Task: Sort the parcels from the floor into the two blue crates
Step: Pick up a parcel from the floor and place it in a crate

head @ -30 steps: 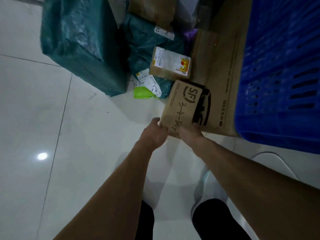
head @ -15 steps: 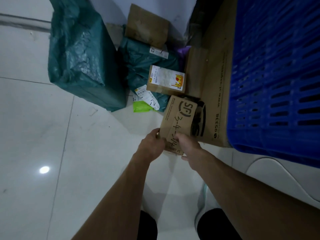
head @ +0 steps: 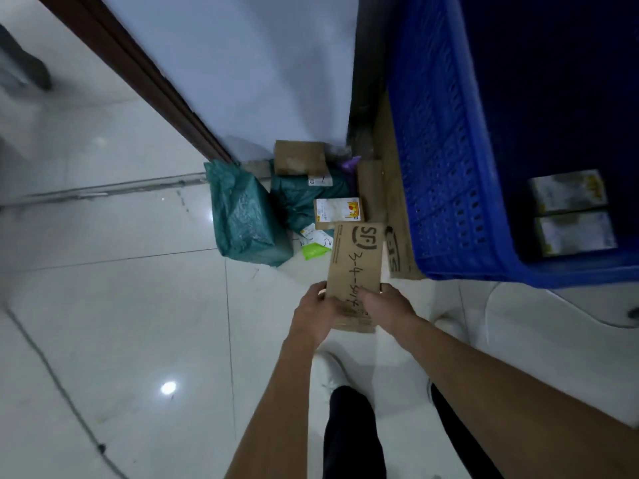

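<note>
The parcel [head: 356, 257], a flat brown cardboard mailer, is held above the floor [head: 138, 305] beside the blue crate [head: 446, 174]. The left hand [head: 314, 309] and right hand [head: 389, 305] pinch its near end, one on each edge. It looks light and stiff; edge grips should suffice.

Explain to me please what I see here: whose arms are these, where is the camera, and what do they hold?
There is no machine here: a person works with bare hands. The picture comes from a camera worn on the person's head, looking down, so both arms reach in from the bottom edge. The left hand and the right hand grip the near end of a flat brown parcel marked SF. Behind it, on the tiled floor, more parcels wait by the wall: a green bag, a small box with a white label and others. On the right stands a blue crate; two pale boxes lie inside it.
</note>
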Available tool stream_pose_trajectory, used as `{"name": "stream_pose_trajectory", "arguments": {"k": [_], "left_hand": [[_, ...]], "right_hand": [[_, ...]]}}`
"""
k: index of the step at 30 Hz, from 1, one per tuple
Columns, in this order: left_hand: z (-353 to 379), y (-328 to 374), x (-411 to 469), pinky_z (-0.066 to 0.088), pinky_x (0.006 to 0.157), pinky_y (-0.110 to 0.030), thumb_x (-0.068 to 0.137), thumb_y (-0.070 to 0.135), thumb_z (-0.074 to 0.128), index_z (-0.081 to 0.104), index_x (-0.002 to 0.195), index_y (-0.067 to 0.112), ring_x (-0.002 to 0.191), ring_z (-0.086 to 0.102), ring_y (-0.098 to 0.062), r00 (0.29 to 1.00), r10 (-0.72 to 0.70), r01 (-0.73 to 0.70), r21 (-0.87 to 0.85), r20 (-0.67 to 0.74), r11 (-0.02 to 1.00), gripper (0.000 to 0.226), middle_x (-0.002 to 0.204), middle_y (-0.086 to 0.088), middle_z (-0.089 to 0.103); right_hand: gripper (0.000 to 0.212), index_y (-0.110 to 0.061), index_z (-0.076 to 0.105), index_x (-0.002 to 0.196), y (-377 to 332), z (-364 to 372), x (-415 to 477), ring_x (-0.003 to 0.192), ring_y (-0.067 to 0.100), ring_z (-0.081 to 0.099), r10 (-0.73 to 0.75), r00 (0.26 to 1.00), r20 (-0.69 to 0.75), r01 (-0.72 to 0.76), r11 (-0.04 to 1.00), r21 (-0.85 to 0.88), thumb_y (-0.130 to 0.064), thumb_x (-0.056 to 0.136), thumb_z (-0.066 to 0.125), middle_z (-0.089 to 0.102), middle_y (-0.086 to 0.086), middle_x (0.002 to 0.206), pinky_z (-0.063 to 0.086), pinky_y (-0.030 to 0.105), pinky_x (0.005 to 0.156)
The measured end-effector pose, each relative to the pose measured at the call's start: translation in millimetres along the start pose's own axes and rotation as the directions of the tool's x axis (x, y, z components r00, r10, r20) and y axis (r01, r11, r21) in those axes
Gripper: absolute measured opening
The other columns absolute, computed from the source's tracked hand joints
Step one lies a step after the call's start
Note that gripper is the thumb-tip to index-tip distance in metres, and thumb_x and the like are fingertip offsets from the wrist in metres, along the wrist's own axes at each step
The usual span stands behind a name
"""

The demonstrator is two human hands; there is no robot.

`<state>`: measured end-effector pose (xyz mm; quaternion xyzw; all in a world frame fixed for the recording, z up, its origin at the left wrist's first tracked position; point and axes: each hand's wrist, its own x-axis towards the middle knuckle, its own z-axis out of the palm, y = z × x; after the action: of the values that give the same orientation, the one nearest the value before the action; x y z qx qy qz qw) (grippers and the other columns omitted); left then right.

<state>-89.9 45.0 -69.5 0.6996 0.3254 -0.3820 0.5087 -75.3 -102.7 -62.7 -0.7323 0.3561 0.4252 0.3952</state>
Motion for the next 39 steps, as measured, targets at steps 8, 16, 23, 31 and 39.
{"name": "stream_pose_trajectory", "arguments": {"k": [8,16,23,31,39], "left_hand": [[-36,77,-150,0.049,0.094,-0.034,0.091,0.024,0.058,0.056,0.129,0.026,0.104,0.064,-0.017,0.993,0.086,-0.089,-0.034,-0.079,0.995,0.038,0.112,0.005,0.068],[-50,125,-254,0.052,0.088,-0.040,0.094,0.032,0.060,0.054,0.121,0.020,0.105,0.061,-0.024,0.958,0.236,-0.234,0.031,-0.163,0.972,0.030,0.114,-0.004,0.064],[-29,168,-314,0.052,0.084,-0.039,0.096,0.035,0.056,0.051,0.117,0.021,0.103,0.061,-0.021,0.899,0.392,-0.360,0.183,-0.193,0.915,0.025,0.110,0.001,0.063],[36,234,-374,0.054,0.082,-0.034,0.095,0.031,0.061,0.054,0.111,0.019,0.097,0.062,-0.014,0.830,0.537,-0.507,0.198,-0.150,0.839,0.021,0.104,0.005,0.064],[160,284,-416,0.059,0.087,-0.045,0.089,0.037,0.067,0.056,0.111,0.020,0.097,0.067,-0.019,0.812,0.568,-0.550,0.152,-0.134,0.822,0.030,0.110,-0.001,0.066]], "right_hand": [[0.049,-0.023,0.060,0.130,-55,-62,-159,0.101,0.021,0.061,-0.229,0.973,0.040,0.233,0.964,-0.130,-0.050,0.090,0.051,0.065,0.003,0.121,0.052,0.034,0.086],[0.047,-0.026,0.050,0.144,-58,-113,-286,0.129,0.023,0.049,-0.345,0.938,0.037,0.344,0.939,0.023,-0.042,0.100,0.050,0.053,0.000,0.143,0.041,0.034,0.101],[0.049,-0.025,0.056,0.139,-45,-145,-342,0.122,0.018,0.055,-0.384,0.921,-0.057,0.386,0.889,0.245,-0.048,0.095,0.054,0.059,-0.005,0.134,0.047,0.037,0.102],[0.047,-0.030,0.050,0.138,-21,-230,-365,0.115,0.016,0.054,-0.447,0.871,-0.206,0.492,0.782,0.382,-0.046,0.094,0.057,0.058,-0.006,0.128,0.048,0.038,0.100],[0.062,-0.028,0.038,0.150,49,-357,-381,0.127,0.016,0.048,-0.520,0.787,-0.333,0.614,0.714,0.336,-0.051,0.096,0.056,0.051,-0.006,0.142,0.042,0.031,0.096]]}}
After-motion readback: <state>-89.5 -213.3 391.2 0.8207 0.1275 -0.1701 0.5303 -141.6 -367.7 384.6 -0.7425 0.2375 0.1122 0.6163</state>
